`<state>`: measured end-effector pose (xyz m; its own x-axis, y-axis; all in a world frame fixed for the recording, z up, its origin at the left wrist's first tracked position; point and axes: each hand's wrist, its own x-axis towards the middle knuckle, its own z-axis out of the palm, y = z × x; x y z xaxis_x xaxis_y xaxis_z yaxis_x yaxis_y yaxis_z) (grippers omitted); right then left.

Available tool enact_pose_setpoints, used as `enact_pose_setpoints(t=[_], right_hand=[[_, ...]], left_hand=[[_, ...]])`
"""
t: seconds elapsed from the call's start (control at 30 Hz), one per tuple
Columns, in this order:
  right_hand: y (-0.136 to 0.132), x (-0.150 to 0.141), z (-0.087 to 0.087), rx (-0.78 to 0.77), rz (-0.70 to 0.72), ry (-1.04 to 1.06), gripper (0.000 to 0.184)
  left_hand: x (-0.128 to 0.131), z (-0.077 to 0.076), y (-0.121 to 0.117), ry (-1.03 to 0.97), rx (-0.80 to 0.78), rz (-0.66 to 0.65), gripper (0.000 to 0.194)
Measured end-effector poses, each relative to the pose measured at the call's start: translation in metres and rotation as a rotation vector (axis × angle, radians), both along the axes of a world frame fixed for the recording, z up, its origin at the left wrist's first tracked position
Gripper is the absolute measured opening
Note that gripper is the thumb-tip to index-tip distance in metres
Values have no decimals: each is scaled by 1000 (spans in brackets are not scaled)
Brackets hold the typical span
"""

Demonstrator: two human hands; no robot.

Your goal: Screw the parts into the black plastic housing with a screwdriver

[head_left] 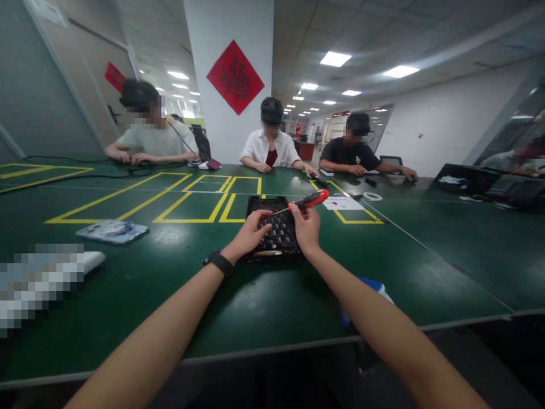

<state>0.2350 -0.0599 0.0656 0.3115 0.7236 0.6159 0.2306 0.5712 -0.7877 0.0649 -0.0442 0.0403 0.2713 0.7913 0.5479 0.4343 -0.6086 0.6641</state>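
A screwdriver (313, 199) with a red and black handle lies slanted above a black case (279, 250). My right hand (307, 228) is closed around the lower handle, with its fingers near the start of the thin shaft. Small metallic pieces stand in rows inside the case. My left hand (251, 232), with a black band on the wrist, is over the case's left side. Its fingers are bent in at the tip of the shaft, and anything small between them is hidden.
A patterned phone (113, 231) lies on the green table (170, 289) at left, near a blurred white object (51, 278). A blue and white object (370, 287) is partly behind my right forearm. White paper (344, 203) and a tape roll (372, 196) lie beyond. Several people sit opposite.
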Motion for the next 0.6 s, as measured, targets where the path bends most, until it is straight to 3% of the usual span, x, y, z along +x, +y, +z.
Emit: enact_pose_setpoints(t=[0.23, 0.4, 0.6], right_hand=[[29, 9, -17, -148, 59, 95, 25], [35, 7, -27, -199, 144, 116, 34], [30, 7, -25, -254, 211, 150, 35]], left_hand=[[-6, -14, 13, 124, 56, 236, 25], [-7, -17, 14, 172, -13, 249, 19], [-6, -16, 11, 192, -2, 240, 17]])
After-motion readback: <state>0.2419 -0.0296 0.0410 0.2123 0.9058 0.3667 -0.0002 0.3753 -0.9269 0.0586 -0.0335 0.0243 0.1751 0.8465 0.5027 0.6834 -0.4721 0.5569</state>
